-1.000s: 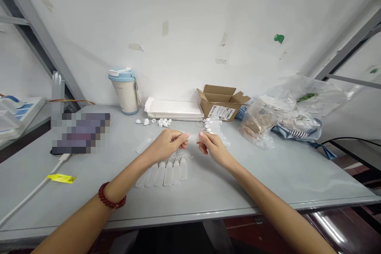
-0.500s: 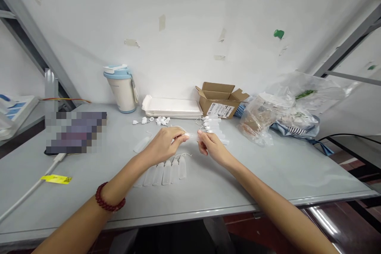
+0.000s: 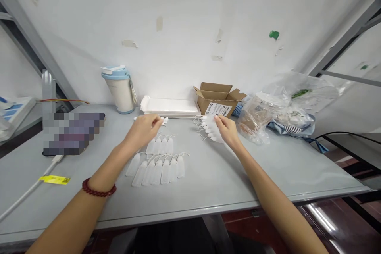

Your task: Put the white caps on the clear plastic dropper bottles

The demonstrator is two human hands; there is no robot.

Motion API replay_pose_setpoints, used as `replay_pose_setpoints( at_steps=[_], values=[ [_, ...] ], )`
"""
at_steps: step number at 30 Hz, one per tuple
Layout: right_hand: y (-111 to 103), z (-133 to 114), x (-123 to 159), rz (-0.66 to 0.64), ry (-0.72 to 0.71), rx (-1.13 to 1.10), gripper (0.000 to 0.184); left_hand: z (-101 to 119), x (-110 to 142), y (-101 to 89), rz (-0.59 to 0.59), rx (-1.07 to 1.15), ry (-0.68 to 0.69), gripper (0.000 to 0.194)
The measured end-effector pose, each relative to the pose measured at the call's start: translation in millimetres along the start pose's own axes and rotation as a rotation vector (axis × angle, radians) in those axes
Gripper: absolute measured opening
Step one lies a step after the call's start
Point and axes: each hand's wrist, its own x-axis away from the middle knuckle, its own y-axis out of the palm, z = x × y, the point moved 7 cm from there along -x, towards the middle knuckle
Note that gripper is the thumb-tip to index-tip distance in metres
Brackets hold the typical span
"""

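Observation:
My left hand [image 3: 144, 129] is over the small white caps [image 3: 164, 120] behind the rows, fingers bent together; whatever they pinch is hidden. My right hand [image 3: 226, 127] is closed at the right end of a stack of small translucent bottles [image 3: 212, 131], thumb and fingers on one whose white cord points left. In front of my left hand lies a short row of similar translucent bottles [image 3: 160, 145]. Nearer me is a longer row of bottles [image 3: 160, 171], their thin cords at the top. One more bottle [image 3: 133, 164] lies slantwise at the left.
At the back stand a cream cup with a blue lid [image 3: 119, 91], a stack of white trays [image 3: 169, 106] and an open cardboard box [image 3: 218, 101]. Plastic bags [image 3: 262, 115] fill the right rear. A blurred-out device [image 3: 73, 133] with a white cable [image 3: 32, 186] is at the left.
My hands have moved apart from the middle: the left went back and left to the caps, the right went to the stack at the right. The short row of bottles now shows.

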Motion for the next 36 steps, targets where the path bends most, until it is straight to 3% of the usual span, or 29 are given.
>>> replay_pose_setpoints(
  at_steps=[7,10,19,36],
  values=[
    [-9.2,33.5,-11.4,-0.085,0.069,0.084,0.041,-80.8,-9.9,-9.0,-0.029,-0.248,-0.243,0.027],
    [-7.9,40.6,-12.4,-0.103,0.09,0.067,0.04,-99.0,-10.1,-6.6,-0.022,-0.255,-0.291,0.031],
    [-7.8,51.4,-14.7,-0.065,0.128,0.15,0.04,-90.7,-9.2,9.9,-0.131,-0.201,-0.282,0.041],
    [-12.5,56.4,-16.3,-0.096,0.175,0.258,0.045,-106.0,-8.0,11.6,-0.157,-0.267,-0.378,0.026]
  ],
)
